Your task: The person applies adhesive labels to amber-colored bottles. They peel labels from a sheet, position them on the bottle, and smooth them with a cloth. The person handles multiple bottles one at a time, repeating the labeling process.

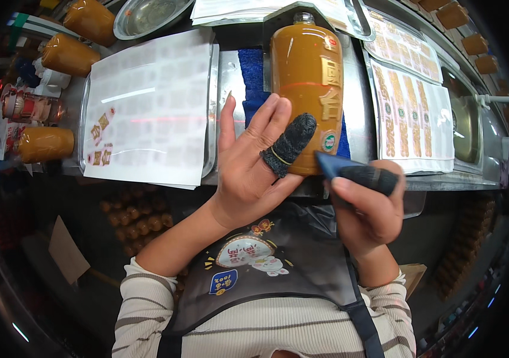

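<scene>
Leftmost, three spare bottles lie on their sides at the bench's far left: one at the top (91, 19), one below it (69, 55), one lower down (44, 144). They are well apart from your hands and out of the working lane.

Next, the sticker sheet (147, 107) lies flat in a shallow tray (212, 113). Most of it is peeled bare; a few gold stickers (100, 140) remain near its lower left. It sits just beside your left hand, probably so the next sticker is within easy reach.

Centre: your left hand (248, 161) is open, fingers spread, palm side against the left flank of the bottle (306, 83). One finger wears a dark knitted cot (290, 145), laid on the bottle's lower face; I judge it steadies the bottle against rolling. The bottle lies lengthwise, cap away from you, on a blue towel (253, 80) over a steel stand, base near the bench's front edge.

Right: your right hand (368, 206) is closed around a blue scraper (331, 164), thumb in a second dark cot (371, 177). The scraper's tip touches the bottle's lower right, beside a small round sticker (328, 141).

Room: more full sticker sheets (412, 116) lie close on the right, and a sink (466, 119) beyond them. Free space is narrow on both sides; the open way is back toward you, off the front edge.
</scene>
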